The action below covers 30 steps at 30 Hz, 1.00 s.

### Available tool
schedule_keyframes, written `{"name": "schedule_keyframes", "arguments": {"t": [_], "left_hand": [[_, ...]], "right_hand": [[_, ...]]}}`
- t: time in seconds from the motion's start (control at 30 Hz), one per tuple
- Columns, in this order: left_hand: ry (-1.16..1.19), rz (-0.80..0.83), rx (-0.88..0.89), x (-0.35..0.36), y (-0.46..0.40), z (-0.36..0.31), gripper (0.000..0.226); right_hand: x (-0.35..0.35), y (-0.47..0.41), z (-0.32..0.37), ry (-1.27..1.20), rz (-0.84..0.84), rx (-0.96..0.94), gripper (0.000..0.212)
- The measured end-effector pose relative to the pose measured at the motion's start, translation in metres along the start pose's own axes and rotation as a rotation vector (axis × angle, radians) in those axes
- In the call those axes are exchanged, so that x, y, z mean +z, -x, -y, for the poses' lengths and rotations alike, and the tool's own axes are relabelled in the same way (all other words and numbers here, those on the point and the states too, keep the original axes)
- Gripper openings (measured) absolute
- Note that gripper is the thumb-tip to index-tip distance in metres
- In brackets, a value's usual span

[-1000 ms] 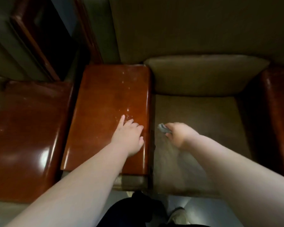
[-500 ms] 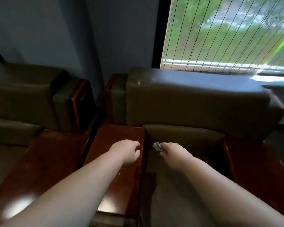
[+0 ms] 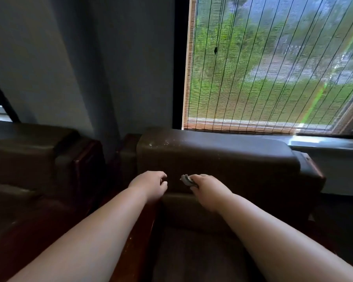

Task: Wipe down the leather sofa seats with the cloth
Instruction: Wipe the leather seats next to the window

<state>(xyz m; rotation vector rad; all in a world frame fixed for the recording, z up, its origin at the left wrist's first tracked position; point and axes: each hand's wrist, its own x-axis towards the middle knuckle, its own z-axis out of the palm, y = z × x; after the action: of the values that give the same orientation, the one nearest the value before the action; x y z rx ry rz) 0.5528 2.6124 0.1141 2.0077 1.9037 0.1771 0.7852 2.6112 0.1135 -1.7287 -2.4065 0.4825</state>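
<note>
A dark leather armchair stands in front of me, its seat [image 3: 194, 253] low in the view and its backrest [image 3: 228, 165] under the window. My right hand [image 3: 208, 190] grips a small grey cloth [image 3: 186, 179], whose end sticks out to the left, in front of the lower backrest. My left hand [image 3: 151, 185] hovers above the back of the left wooden armrest [image 3: 138, 245] with its fingers loosely curled and nothing in them. White specks dot the top left of the backrest.
A second leather armchair [image 3: 29, 159] stands at the left, with a glossy wooden armrest [image 3: 31, 226] beside mine. A grey wall rises behind. A window with a bamboo blind [image 3: 273, 64] sits behind the backrest, and a ledge [image 3: 324, 142] runs along at the right.
My view has tilted up from the seat to the backrest and window. Both hands have moved forward from the armrest and seat toward the backrest; the left hand has lifted off the armrest.
</note>
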Motion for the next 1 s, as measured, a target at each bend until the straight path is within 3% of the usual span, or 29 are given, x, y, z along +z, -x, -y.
{"name": "schedule_keyframes", "arguments": {"t": [0.23, 0.5, 0.77, 1.0], "left_hand": [[0.031, -0.053, 0.034, -0.001, -0.013, -0.049, 0.044], [-0.001, -0.096, 0.028, -0.010, -0.061, -0.034, 0.042], [-0.140, -0.060, 0.047, -0.017, -0.145, 0.023, 0.042], [-0.154, -0.077, -0.027, -0.040, -0.230, 0.118, 0.041]], "right_hand": [[-0.042, -0.003, -0.044, 0.037, -0.030, -0.006, 0.032], [-0.048, -0.045, -0.066, 0.065, -0.097, -0.013, 0.036], [-0.030, -0.131, -0.069, 0.057, -0.087, 0.025, 0.033], [0.016, -0.237, -0.030, -0.025, -0.086, -0.019, 0.037]]}}
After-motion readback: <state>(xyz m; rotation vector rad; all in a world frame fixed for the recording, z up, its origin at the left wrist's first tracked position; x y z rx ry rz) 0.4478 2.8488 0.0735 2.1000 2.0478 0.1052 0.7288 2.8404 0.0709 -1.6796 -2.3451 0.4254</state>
